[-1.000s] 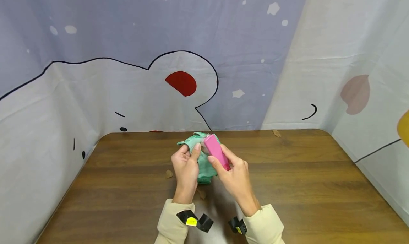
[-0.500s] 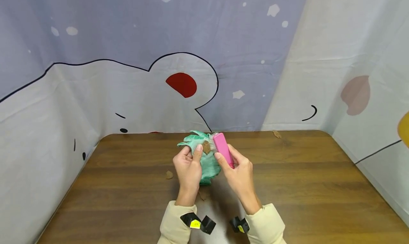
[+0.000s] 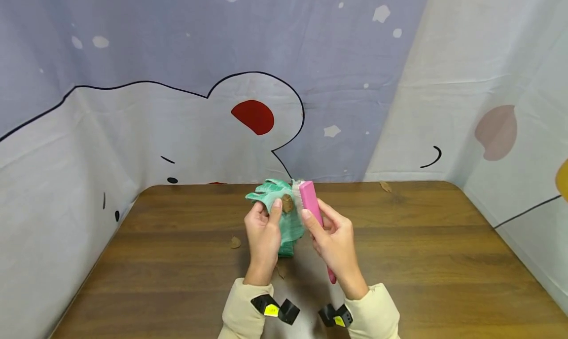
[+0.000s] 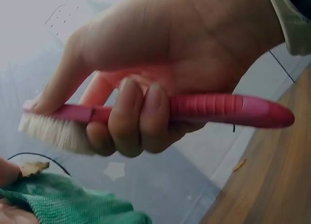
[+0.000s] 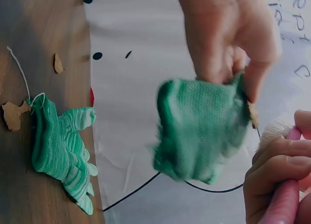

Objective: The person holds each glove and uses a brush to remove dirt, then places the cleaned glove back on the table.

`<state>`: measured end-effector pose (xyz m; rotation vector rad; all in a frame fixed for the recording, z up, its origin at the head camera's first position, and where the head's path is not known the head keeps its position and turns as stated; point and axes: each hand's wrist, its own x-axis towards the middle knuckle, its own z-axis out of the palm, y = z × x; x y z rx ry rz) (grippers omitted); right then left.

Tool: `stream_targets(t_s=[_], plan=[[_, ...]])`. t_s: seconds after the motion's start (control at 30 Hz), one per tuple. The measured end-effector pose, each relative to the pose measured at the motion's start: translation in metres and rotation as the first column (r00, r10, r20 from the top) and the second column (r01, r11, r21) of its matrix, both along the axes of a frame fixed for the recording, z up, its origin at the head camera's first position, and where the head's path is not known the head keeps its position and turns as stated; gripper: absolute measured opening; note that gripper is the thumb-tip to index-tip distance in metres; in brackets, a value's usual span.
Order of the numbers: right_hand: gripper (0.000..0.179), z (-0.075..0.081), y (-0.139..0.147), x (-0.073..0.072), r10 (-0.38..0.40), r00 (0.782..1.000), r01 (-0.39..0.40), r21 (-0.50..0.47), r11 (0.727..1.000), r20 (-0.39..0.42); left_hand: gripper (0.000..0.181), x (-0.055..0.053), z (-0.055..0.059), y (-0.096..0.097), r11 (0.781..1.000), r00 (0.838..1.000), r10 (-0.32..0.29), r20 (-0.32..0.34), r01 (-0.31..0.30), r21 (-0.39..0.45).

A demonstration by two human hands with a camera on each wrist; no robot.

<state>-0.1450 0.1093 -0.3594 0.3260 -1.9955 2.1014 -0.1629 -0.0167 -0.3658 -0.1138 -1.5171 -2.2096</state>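
Note:
My left hand (image 3: 263, 233) grips a green striped knit glove (image 3: 290, 225), thumb on top. A brown dry leaf piece (image 3: 287, 204) lies on the glove beside the thumb. In my right hand (image 3: 334, 238) is a pink brush (image 3: 312, 201) with white bristles (image 4: 58, 134). The bristles face the glove, just right of the leaf. In the left wrist view the right fingers curl round the brush handle (image 4: 209, 107), with the thumb pressing on the head. A second green striped glove (image 5: 63, 151) lies on the table in the right wrist view.
On the wooden table (image 3: 421, 245) are a leaf bit (image 3: 235, 242) to the left and another leaf bit (image 3: 385, 186) at the back edge. A leaf piece (image 5: 14, 114) and a white thread (image 5: 19, 71) lie by the second glove. A printed curtain (image 3: 177, 131) encloses the table.
The brush has moved right and turned, so its bristles and handle end now show. The leaf piece on the glove has come into view. The left hand has shifted slightly right.

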Motion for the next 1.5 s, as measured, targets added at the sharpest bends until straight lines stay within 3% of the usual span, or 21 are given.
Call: stream_targets(t_s=[0.1,0.17,0.23,0.37,0.5,0.83,1.23,1.37,1.43,1.5], plan=[[0.039,-0.002,-0.004,0.001,-0.027,0.997,0.032,0.079,0.996,-0.068,0.027,0.003,0.002,0.001,0.997,0.997,-0.074,-0.006,0.074,0.002],[0.039,-0.003,-0.007,0.001,-0.072,0.989,0.092,0.158,0.983,-0.130,0.027,0.004,0.003,0.001,0.994,0.994,-0.111,-0.008,0.111,0.006],[0.040,-0.005,-0.008,0.002,-0.122,0.972,0.173,0.253,0.952,-0.202,0.027,0.005,0.005,0.000,0.992,0.992,-0.128,-0.007,0.128,0.015],[0.042,-0.006,-0.009,0.004,-0.200,0.925,0.324,0.397,0.859,-0.322,0.027,0.006,0.006,-0.001,0.986,0.988,-0.151,-0.020,0.152,0.071],[0.042,-0.006,-0.008,0.005,-0.217,0.913,0.359,0.425,0.831,-0.346,0.028,0.006,0.006,-0.001,0.983,0.988,-0.154,-0.028,0.156,0.095],[0.039,-0.012,-0.003,0.000,-0.269,0.885,0.429,0.444,0.787,-0.379,0.023,0.004,0.002,0.001,0.994,0.996,-0.090,0.026,0.089,0.056],[0.035,-0.008,-0.001,0.000,-0.342,0.903,0.426,0.433,0.795,-0.260,0.024,0.004,0.000,0.002,0.999,0.999,-0.037,-0.022,0.036,-0.040],[0.037,-0.006,0.000,-0.001,-0.319,0.923,0.381,0.402,0.833,-0.214,0.024,0.004,0.000,0.002,0.998,0.999,-0.034,-0.034,0.032,-0.052],[0.039,-0.001,0.001,0.001,-0.281,0.945,0.323,0.356,0.877,-0.166,0.023,0.004,0.000,0.003,0.998,0.999,-0.035,-0.028,0.033,-0.056],[0.041,0.006,0.002,0.004,-0.206,0.976,0.218,0.277,0.936,-0.071,0.023,0.004,0.001,0.004,0.998,0.999,-0.048,-0.011,0.048,-0.039]])
